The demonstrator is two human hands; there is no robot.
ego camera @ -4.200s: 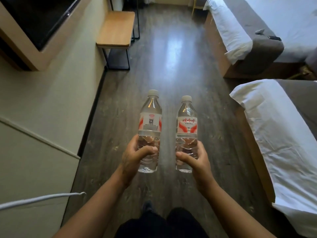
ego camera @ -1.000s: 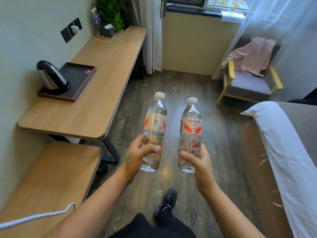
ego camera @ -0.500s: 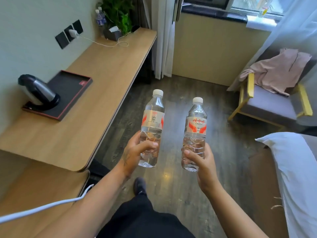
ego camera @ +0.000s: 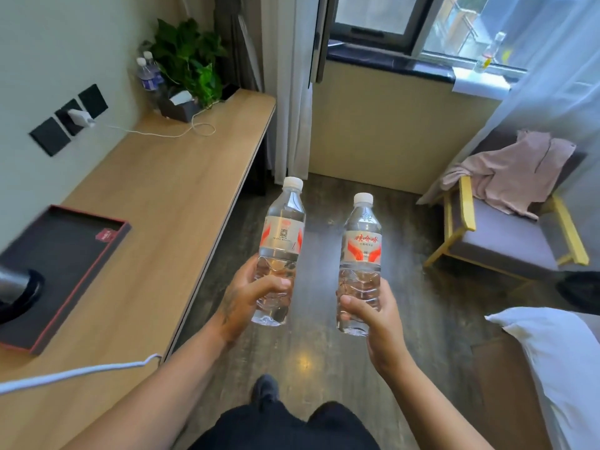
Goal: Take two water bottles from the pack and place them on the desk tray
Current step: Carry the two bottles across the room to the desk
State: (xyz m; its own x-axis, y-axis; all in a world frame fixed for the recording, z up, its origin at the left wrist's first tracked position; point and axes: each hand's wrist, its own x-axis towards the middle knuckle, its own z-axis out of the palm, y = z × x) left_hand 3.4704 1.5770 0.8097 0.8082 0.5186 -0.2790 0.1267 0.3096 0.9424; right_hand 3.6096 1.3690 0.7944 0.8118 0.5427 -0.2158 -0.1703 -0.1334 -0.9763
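Note:
I hold two clear water bottles with white caps and red-and-white labels upright over the floor. My left hand [ego camera: 251, 298] grips the lower part of the left bottle [ego camera: 281, 235]. My right hand [ego camera: 373, 315] grips the lower part of the right bottle [ego camera: 361, 251]. The black desk tray [ego camera: 78, 251] with a red rim lies on the wooden desk [ego camera: 168, 203] at the left, well left of both bottles. A kettle base [ego camera: 19, 293] stands on the tray's near end, cut off by the frame edge.
Two more bottles [ego camera: 147, 76], a plant [ego camera: 191, 60] and a tissue box [ego camera: 181, 107] stand at the desk's far end, with a white charger cable [ego camera: 181, 133]. An armchair [ego camera: 506, 235] with pink cloth is at the right, a bed corner [ego camera: 552, 362] lower right. A white cord [ego camera: 78, 373] crosses the lower left.
I have walked forward along the room to the desk. The tray is nearer and lower left in view. Both bottles stay upright in my hands.

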